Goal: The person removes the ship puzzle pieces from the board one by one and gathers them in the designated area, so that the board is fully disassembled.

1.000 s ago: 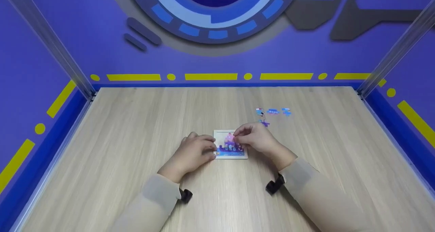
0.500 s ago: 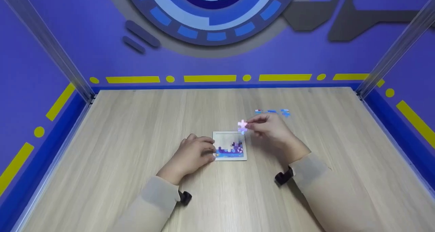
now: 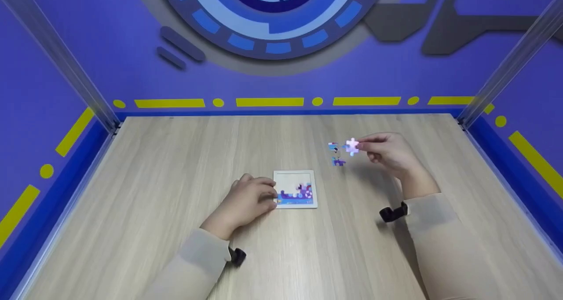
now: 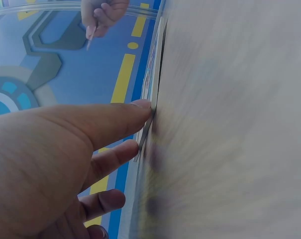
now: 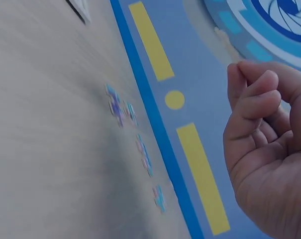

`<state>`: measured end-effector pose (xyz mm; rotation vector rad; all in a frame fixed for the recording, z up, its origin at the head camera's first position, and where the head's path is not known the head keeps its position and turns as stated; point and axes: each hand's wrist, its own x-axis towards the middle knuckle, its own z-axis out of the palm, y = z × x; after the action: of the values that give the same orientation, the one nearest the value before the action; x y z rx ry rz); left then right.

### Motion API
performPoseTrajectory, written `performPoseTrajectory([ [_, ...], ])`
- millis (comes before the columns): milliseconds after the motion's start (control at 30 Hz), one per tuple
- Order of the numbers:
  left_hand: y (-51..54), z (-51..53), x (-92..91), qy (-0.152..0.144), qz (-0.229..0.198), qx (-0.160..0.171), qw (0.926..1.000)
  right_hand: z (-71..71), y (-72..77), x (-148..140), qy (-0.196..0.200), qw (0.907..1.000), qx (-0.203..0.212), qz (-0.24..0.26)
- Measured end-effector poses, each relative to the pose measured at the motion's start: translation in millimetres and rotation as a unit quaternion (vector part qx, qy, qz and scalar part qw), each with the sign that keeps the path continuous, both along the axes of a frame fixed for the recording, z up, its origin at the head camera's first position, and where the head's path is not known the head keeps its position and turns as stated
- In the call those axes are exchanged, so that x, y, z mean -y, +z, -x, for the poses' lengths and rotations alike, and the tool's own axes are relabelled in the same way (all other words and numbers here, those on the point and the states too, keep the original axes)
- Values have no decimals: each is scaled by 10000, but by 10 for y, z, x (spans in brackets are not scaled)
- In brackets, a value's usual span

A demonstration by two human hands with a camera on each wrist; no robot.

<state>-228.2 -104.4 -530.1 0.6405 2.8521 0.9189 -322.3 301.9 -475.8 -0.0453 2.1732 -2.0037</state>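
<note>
My right hand pinches a pink and lilac jigsaw puzzle piece between thumb and fingertips, raised above the table. In the right wrist view the piece is a thin pale sliver beyond the fingertips. A white-framed puzzle tray lies flat, blue and purple pieces filling its lower part and right side; its upper left shows bare backing. Thumb and fingertips of my left hand rest against the tray's left edge. The left wrist view shows that hand's thumb tip touching the tray edge.
Loose puzzle pieces lie behind and right of the tray, including a purple one and a blue and red one. Others show in the right wrist view. Purple-blue walls enclose the wooden table at the back and sides.
My right hand has lifted the pink piece out of the tray and carried it right and away from me, over the loose pieces. My left hand stays at the tray's edge.
</note>
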Motion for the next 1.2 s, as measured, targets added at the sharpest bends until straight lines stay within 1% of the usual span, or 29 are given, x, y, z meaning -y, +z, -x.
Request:
performPoseTrajectory([
  [200,7,-14,-4,-16,-15,-42,10000,40,-52,-229,-379,9989,225,-154],
  [300,18,-14,3,-7,-51,-47,10000,76,-94,-267,-409,9986,286,-200],
  [467,21,-10,12,14,-72,-52,10000,115,-174,-238,-421,9978,436,-267],
  [567,17,-14,13,-21,-64,-88,9999,132,-235,-210,-402,9968,529,-447],
  [633,14,-16,9,-47,-46,-99,9999,146,-272,-200,-374,9951,570,-710],
  [800,2,-21,3,-60,11,-122,9999,194,-336,-173,-234,9883,716,-1328],
  [867,-1,-17,0,-57,3,-129,9999,209,-348,-162,-159,9859,755,-1486],
  [1000,3,-2,-7,-46,-29,-76,10000,221,-364,-146,-63,9838,768,-1617],
  [1200,-5,-1,2,-65,-24,-123,9999,215,-380,-127,-35,9841,631,-1661],
])
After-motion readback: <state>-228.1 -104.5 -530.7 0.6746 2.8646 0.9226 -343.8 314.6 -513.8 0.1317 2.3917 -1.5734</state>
